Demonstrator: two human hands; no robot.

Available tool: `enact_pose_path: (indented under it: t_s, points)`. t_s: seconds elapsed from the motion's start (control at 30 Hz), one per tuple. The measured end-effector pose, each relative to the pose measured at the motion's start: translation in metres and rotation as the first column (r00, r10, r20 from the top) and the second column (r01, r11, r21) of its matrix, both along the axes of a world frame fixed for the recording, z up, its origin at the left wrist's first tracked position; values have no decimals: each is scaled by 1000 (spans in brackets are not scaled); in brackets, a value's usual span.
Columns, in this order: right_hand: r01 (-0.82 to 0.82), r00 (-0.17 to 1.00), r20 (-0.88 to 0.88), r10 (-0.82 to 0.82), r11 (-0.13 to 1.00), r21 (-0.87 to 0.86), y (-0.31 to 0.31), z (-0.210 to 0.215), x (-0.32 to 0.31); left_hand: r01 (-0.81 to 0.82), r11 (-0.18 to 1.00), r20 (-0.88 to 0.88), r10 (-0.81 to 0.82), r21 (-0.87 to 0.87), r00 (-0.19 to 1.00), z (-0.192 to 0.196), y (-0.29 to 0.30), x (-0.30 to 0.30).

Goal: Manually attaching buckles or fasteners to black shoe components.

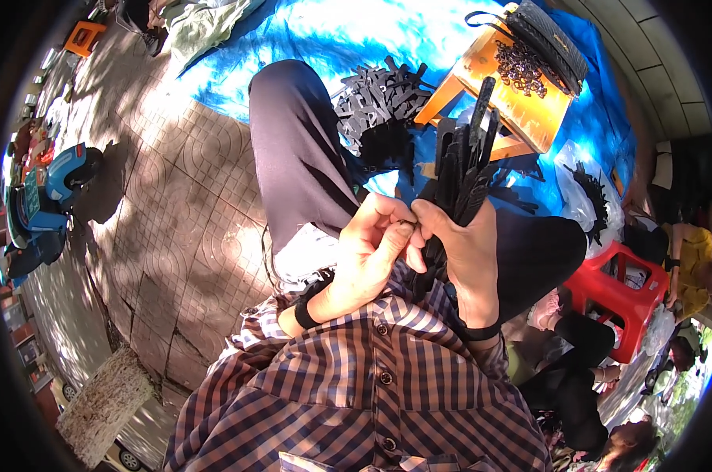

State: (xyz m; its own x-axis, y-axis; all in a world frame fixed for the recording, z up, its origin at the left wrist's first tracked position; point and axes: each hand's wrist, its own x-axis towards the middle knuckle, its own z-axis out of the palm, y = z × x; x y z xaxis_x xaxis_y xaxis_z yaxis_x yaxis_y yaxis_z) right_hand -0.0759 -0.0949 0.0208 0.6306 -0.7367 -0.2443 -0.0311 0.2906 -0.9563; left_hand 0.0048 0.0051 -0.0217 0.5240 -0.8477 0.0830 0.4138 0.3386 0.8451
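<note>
A bundle of long black straps (458,169) stands up out of my right hand (470,256), whose fingers wrap round it in front of my lap. My left hand (371,244) meets it at the thumbs. Its thumb and forefinger pinch a small dark piece (405,224), too small to name. Beyond my knees, a heap of short black strap pieces (379,98) lies on a blue tarp (309,47). To its right, a yellow wooden stool (559,118) carries a pile of small dark buckle-like rings (521,69).
On the wooden stool also lies a black woven bag (552,43). A clear plastic bag with black pieces (592,193) and a red plastic stool (635,303) stand at my right, near other people (690,267). A blue scooter (69,177) is parked on the left paving.
</note>
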Motion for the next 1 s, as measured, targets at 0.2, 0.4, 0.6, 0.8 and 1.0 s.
enact_pose_path:
  t_s: [0.2,0.4,0.6,0.8,1.0]
  points:
    - [33,984,159,-76,966,258,2,1,4,-2,1000,-82,2,-3,997,0,2,-1]
    - [84,981,161,-110,983,164,9,-2,4,-36,999,-98,36,9,995,2,4,-2]
    - [80,968,212,-135,964,253,13,5,9,-87,992,-128,98,93,987,7,4,-6]
    - [177,976,133,-175,984,-8,19,-4,10,-122,984,-98,135,132,986,8,1,-5]
    - [144,972,187,-144,989,14,13,-13,2,24,973,-50,-12,231,999,16,-1,6]
